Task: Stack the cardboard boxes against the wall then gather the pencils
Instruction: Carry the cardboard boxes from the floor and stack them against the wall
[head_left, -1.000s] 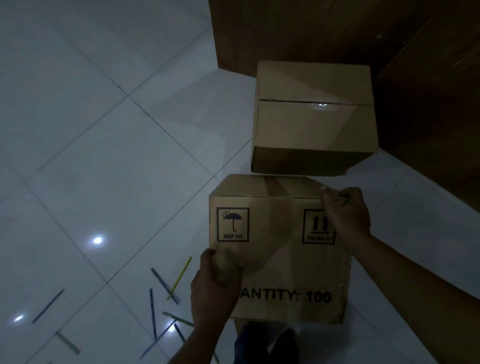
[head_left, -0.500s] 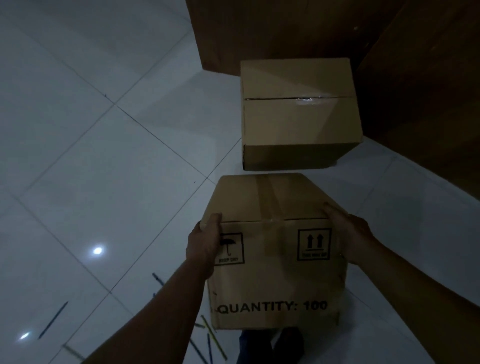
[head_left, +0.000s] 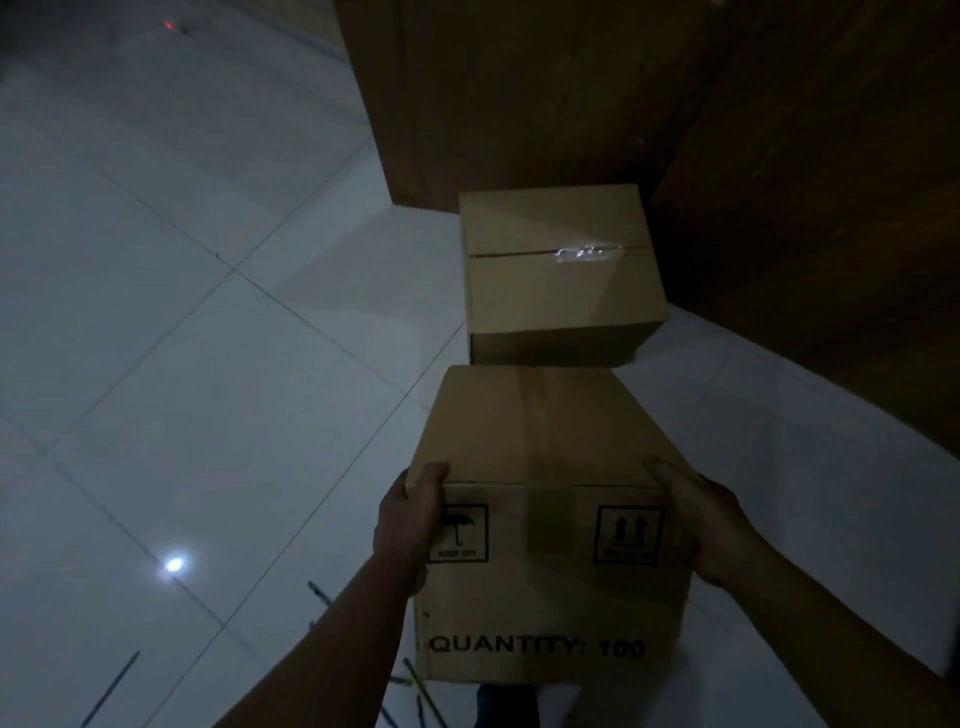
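Held box: the printed carton (head_left: 545, 525), marked "QUANTITY: 100" with a keep-dry umbrella and up-arrows, is upright between both hands, over the near edge of the tiled floor (head_left: 156, 374).
Left hand: the left hand (head_left: 410, 525) grips the carton's upper left corner with the thumb hooked over the top edge. The fingers wrap round the left side, out of sight.
Right hand: the right hand (head_left: 711, 525) clasps the upper right corner, fingers curled against the right side.
Why held so: one hand at each upper corner keeps the top level and the arrows pointing up. This probably suits carrying the carton forward and setting it squarely down.
Stacking spot: the taped box (head_left: 556, 280) sits on the floor just beyond the carton, in the corner at the foot of the wooden wall (head_left: 519, 93). It looks like the base of the stack.
Progress: the carton is not yet on the taped box, and no gathering has begun.
Pencils: the pencils (head_left: 117, 686) lie scattered along the floor's near edge, left of the carton and partly under it.
Hard to tell: the dim light hides the number of pencils. It also hides whether the taped box touches the wall and whether the carton's underside is clear of the floor.
Cut off: a dark blue shape (head_left: 504, 706) below the carton cannot be identified.
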